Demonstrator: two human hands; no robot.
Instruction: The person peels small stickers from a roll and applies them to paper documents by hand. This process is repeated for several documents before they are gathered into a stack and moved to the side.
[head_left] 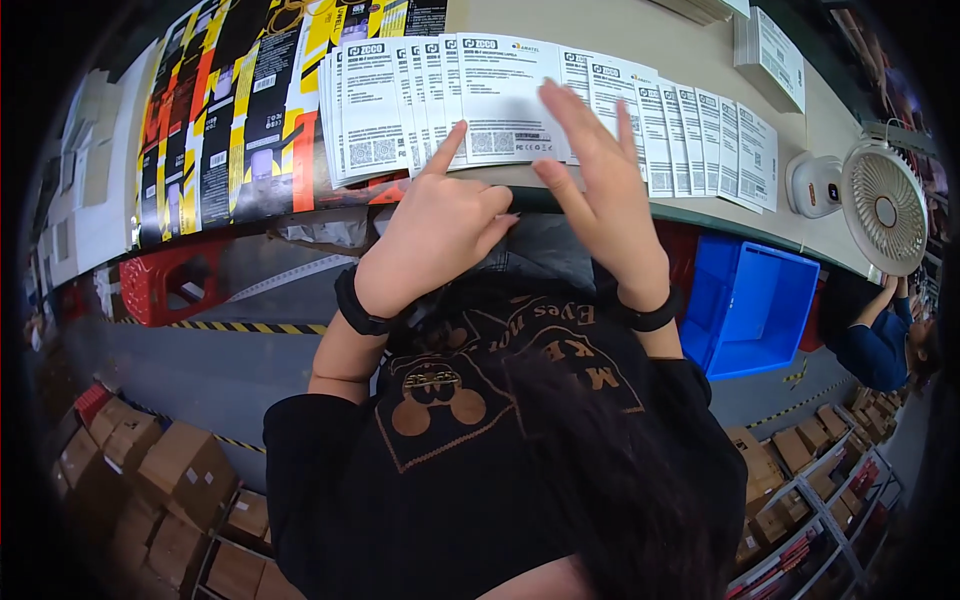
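Note:
A row of overlapping white printed sheets fans out along the table in front of me. My left hand is over the near edge of the row. Its index finger is stretched out, with the tip at the lower left of the middle sheet; the other fingers are bent and hold nothing. To its right, my right hand is raised with its fingers spread and nothing in them. It partly covers the sheets between the middle one and the right-hand fan. Whether its fingertips touch the paper, I cannot tell.
Black, yellow and orange printed sheets overlap at the left. A white stack lies at the back right, near a round fan. Below the table edge are a blue crate and a red stool. Another person is at far right.

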